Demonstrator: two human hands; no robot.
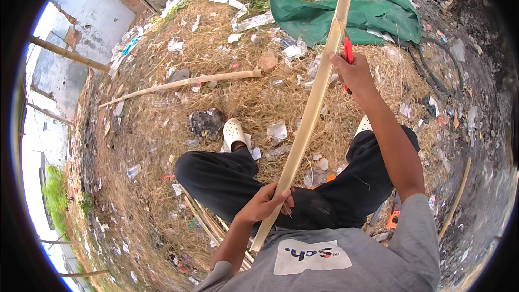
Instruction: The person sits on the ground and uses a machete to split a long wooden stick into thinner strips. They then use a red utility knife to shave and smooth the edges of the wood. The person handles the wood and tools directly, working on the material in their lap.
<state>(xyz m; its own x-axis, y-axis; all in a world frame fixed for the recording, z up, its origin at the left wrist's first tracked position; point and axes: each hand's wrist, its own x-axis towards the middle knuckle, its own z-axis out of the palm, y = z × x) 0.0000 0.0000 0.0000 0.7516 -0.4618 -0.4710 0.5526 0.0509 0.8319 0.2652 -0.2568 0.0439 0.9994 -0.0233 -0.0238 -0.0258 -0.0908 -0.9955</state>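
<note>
A long split bamboo strip (pixel 309 120) slants from my lap up past the top of the view, with a node near its upper part. My left hand (pixel 265 202) is closed around its lower end, close to my shirt. Farther up, my right hand (pixel 354 74) is closed on a red cutter knife (pixel 348 51), and its thumb touches the strip's edge just below the node. Where the cutter's blade lies cannot be made out; the strip and my fingers cover it.
Another bamboo strip (pixel 184 83) lies on the dry grass ahead. Several narrow strips (pixel 203 217) rest beside my left thigh. A dark lump (pixel 206 123) sits near my left shoe (pixel 234 131). A green sheet (pixel 308 17) and black hose (pixel 432 67) lie beyond, amid scattered litter.
</note>
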